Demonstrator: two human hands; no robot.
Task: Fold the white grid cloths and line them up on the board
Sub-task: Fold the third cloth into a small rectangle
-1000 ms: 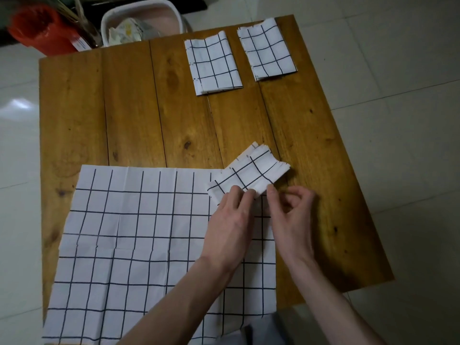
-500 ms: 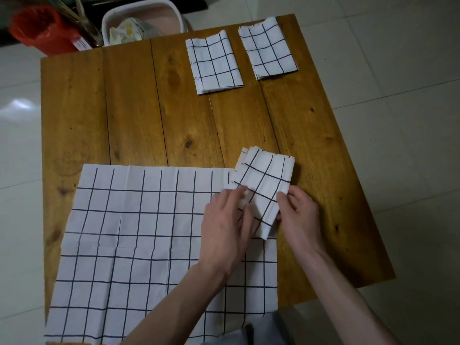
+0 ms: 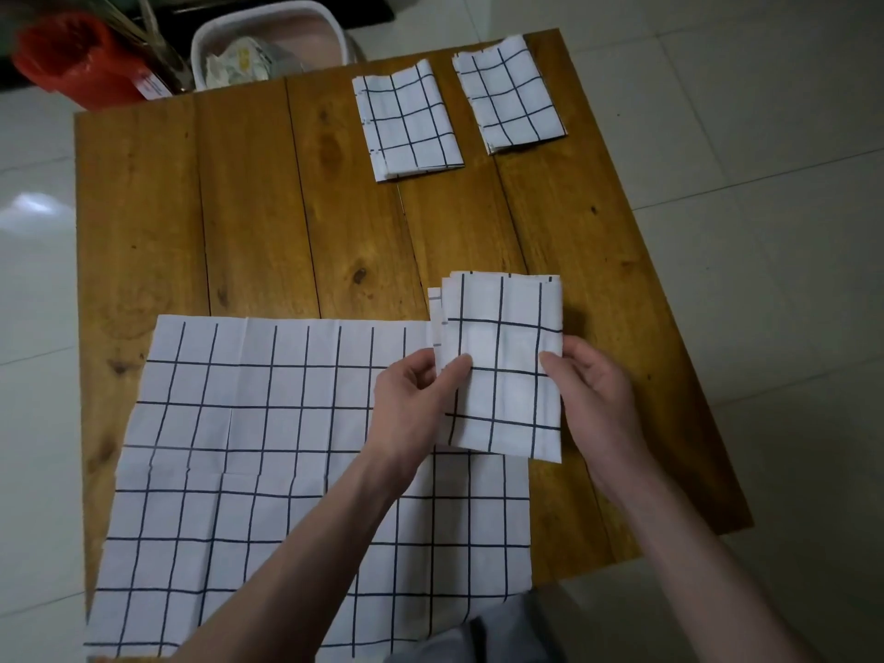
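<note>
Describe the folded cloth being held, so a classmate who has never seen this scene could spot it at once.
Start at the wooden board, then find the big unfolded cloth on its near half. At that cloth's far right corner, the held cloth is pinched between the left hand and right hand. Unlike the two folded cloths lying untouched along the far edge, it is in the hands.

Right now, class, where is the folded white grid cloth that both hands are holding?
In the head view, the folded white grid cloth sits right of centre, pinched between left hand and right hand, overlapping the large unfolded cloth's far right corner.
</note>
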